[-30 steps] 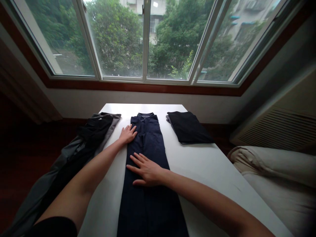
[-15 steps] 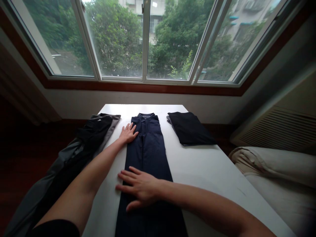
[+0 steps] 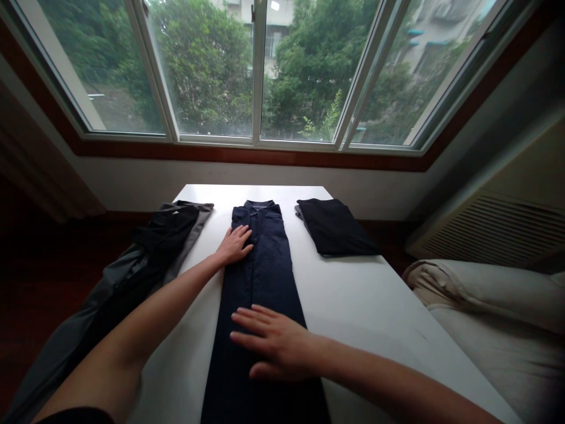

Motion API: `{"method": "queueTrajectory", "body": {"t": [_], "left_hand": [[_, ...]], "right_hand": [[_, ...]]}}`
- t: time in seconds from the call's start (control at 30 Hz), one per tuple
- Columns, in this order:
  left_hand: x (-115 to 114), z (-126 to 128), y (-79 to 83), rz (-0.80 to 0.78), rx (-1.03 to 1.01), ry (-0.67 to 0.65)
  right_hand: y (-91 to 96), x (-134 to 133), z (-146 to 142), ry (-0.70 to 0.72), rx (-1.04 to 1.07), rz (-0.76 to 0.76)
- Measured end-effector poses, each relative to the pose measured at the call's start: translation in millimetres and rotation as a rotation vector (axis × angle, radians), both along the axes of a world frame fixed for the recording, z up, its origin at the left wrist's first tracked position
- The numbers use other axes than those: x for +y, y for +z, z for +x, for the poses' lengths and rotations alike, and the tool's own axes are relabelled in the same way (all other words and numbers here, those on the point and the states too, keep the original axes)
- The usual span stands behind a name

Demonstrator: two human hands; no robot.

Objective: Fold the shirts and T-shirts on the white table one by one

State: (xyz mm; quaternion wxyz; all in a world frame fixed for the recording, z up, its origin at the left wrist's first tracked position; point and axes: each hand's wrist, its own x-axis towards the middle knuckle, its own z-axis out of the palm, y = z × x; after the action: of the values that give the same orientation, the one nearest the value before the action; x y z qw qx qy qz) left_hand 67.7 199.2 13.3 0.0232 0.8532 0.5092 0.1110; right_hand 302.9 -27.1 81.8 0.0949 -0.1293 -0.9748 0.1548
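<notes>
A dark navy pair of trousers (image 3: 265,277) lies lengthwise on the white table (image 3: 353,312), its waistband at the far end and its legs running toward me. My left hand (image 3: 235,244) rests flat on the left edge of the trousers, below the waistband, with fingers stretched out. Nearer to me, my right hand (image 3: 278,344) is over the trouser legs, palm down and fingers spread. Whether its palm touches the cloth I cannot tell. Neither hand grips anything.
Folded dark clothing (image 3: 338,227) lies at the table's far right. At the left, black and grey garments (image 3: 172,227) hang over the edge. A beige sofa or cushion (image 3: 489,294) stands to the right. Beyond the table are a wall and a window (image 3: 212,76).
My right hand has moved to the right across the trouser legs. My left hand has slid slightly right and nearer to me. The trousers lie much as before.
</notes>
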Motion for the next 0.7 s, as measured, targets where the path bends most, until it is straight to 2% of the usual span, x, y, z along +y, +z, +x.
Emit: {"method": "queueTrajectory", "body": {"t": [0.07,0.17,0.27,0.33,0.43,0.5,0.6,0.7], "left_hand": [[-12.7,6.2,-4.5,-0.038,0.005,-0.098],[-23.2,13.0,-6.4,-0.077,0.017,-0.115],[-36.5,16.5,-1.8,-0.066,-0.002,-0.069],[-55.5,15.4,2.3,-0.03,-0.042,-0.075],[-102.3,7.0,8.6,-0.029,-0.078,-0.197],[-143.3,-1.5,14.6,-0.083,-0.064,-0.295],[-212.4,-12.0,29.0,-0.181,-0.014,-0.417],[-275.1,-16.1,47.2,-0.254,-0.007,-0.547]], "right_hand": [[2.5,6.4,14.0,-0.047,-0.026,-0.118],[-1.4,-3.9,24.1,0.016,-0.036,-0.206],[-8.0,-16.5,33.8,0.038,-0.01,-0.222],[-12.6,-16.2,48.6,-0.051,0.029,-0.189],[-17.1,-8.6,82.8,-0.27,0.056,-0.114],[-16.6,-8.3,104.7,-0.335,0.028,-0.121],[-12.9,-20.3,120.4,-0.308,-0.001,-0.173],[-12.6,-37.8,114.7,-0.204,-0.008,-0.161]]}}
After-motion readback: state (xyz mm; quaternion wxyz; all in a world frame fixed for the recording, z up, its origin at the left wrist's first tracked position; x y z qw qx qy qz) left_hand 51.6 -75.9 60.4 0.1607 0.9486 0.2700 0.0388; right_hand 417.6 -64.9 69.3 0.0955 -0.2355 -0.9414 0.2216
